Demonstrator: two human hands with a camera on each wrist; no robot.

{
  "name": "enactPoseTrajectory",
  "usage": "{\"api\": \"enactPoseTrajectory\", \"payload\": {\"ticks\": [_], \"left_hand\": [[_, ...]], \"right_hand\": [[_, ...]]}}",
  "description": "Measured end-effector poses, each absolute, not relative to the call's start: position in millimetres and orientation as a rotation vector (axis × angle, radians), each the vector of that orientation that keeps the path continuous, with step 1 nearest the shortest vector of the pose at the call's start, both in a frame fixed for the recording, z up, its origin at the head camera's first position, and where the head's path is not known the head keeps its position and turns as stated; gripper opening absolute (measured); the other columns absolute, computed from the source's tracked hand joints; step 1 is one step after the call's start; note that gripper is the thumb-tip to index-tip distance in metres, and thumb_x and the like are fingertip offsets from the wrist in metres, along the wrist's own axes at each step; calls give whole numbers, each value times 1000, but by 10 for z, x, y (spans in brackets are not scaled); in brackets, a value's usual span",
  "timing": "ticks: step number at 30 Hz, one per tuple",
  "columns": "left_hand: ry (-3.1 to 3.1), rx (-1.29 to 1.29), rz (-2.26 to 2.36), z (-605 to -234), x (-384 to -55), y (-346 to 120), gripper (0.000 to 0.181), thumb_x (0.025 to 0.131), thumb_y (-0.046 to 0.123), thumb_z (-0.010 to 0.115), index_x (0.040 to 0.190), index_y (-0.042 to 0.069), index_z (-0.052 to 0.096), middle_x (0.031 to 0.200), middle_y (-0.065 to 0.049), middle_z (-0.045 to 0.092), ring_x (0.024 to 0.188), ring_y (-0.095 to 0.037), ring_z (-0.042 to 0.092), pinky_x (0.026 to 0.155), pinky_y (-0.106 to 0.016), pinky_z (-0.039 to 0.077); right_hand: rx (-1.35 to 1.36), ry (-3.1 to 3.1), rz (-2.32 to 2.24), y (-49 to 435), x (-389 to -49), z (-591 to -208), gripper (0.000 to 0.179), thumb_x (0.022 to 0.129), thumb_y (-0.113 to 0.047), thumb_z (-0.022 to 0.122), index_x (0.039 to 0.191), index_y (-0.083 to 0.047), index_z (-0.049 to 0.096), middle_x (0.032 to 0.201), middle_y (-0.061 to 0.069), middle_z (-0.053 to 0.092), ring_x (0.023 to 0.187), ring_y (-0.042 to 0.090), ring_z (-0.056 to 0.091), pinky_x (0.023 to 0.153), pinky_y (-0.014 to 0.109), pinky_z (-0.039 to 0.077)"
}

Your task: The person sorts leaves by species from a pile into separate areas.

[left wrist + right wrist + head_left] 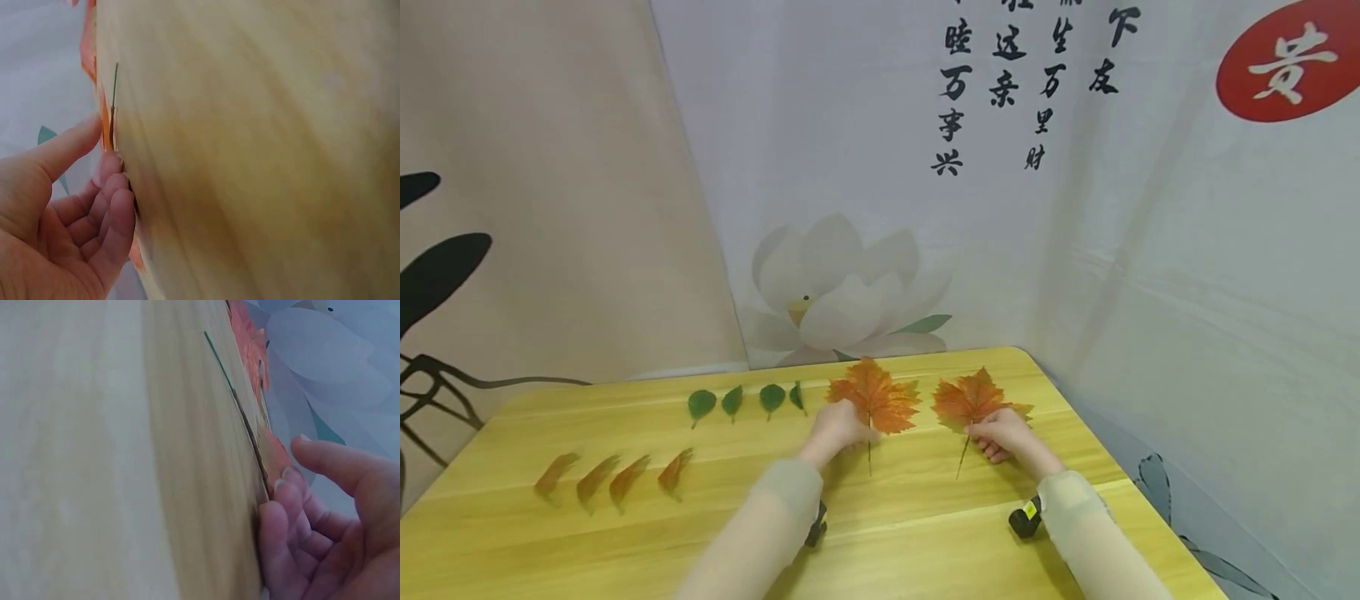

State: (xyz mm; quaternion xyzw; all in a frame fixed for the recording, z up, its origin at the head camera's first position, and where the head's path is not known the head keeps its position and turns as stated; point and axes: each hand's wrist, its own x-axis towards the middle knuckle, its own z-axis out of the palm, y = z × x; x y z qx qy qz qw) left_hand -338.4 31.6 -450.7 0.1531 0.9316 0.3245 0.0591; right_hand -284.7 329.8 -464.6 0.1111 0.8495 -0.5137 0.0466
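Observation:
Two orange maple leaves with thin stems lie side by side at the table's far right. My left hand is at the base of the left maple leaf, fingers loosely bent beside its stem. The thumb stands apart from the fingertips, right at the leaf's orange edge. My right hand is at the lower right of the other maple leaf. Its bent fingertips touch down by the stem, and a gap shows between thumb and index finger. Part of each leaf is hidden behind the hand.
On the yellow wooden table, several small green leaves stand in a row left of the maple leaves. Nearer to me, several narrow brownish-orange leaves make another row. A printed cloth hangs behind the table.

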Motion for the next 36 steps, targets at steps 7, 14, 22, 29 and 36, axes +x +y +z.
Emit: {"api": "enactPoseTrajectory", "payload": {"ticks": [7,14,22,29,36], "left_hand": [[2879,546,873,-4497,-3365,385,28,72,19,85,57,8,63,48,-1,57,42,-14,55,46,-27,47],[2794,474,965,-4478,-3356,381,17,74,10,77,63,5,65,56,-5,63,49,-18,60,46,-28,50],[2754,472,1045,-4514,-3376,355,20,76,12,76,63,3,64,54,-6,63,47,-19,61,45,-29,53],[2703,448,1160,-4487,-3344,311,21,77,8,73,59,-1,66,53,-9,63,47,-23,63,45,-31,54],[2681,475,1207,-4500,-3344,265,21,77,6,70,57,-2,66,52,-10,63,48,-23,65,46,-31,54]], "right_hand": [[356,2692,-1483,3272,-2854,-4678,26,87,-25,73,75,-2,67,62,6,58,45,12,51,45,28,51],[326,2697,-1490,3255,-2846,-4657,27,86,-23,74,72,-1,66,60,6,58,42,11,50,44,27,51],[309,2758,-1408,3224,-2843,-4666,36,79,-21,81,57,-6,57,50,4,52,39,11,46,40,25,48],[261,2863,-1284,3145,-2840,-4632,46,74,-18,84,49,-13,46,43,3,46,36,13,43,37,27,46],[271,2885,-1232,3104,-2821,-4607,36,76,-9,78,50,-6,54,44,5,50,37,15,46,37,30,48]]}}
